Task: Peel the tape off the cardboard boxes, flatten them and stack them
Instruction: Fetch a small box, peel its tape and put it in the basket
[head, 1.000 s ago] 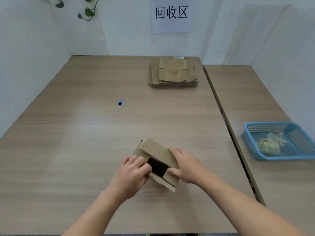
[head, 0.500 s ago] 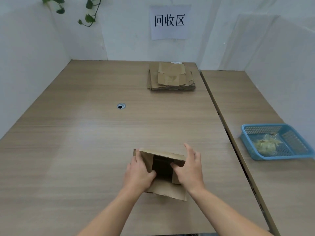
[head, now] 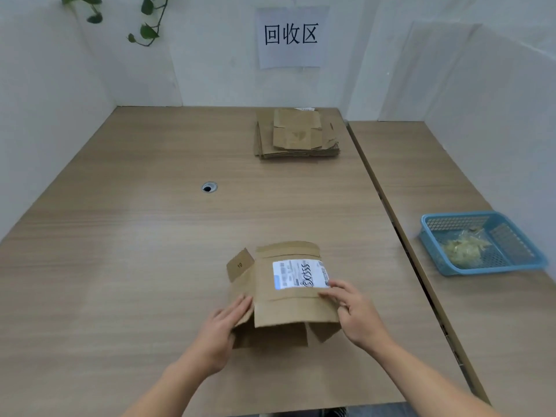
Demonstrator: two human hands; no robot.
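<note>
A small brown cardboard box point(head: 285, 308) lies collapsed and nearly flat on the near part of the wooden table point(head: 135, 266), flaps spread out, a white shipping label point(head: 298, 273) facing up. My left hand point(head: 224, 329) touches its left edge with straight fingers. My right hand point(head: 355, 311) rests on its right side, fingertips on the panel just below the label. A stack of flattened boxes point(head: 296, 135) lies at the far end of the table.
A blue plastic basket point(head: 481, 245) holding crumpled peeled tape sits on the adjoining table to the right. A cable hole point(head: 209, 187) is in the table's middle. White walls close in the left, back and right; a paper sign hangs on the back wall.
The box stood open with both hands inside and around its opening; now it is pressed flat with the label side up, and both hands lie at its edges.
</note>
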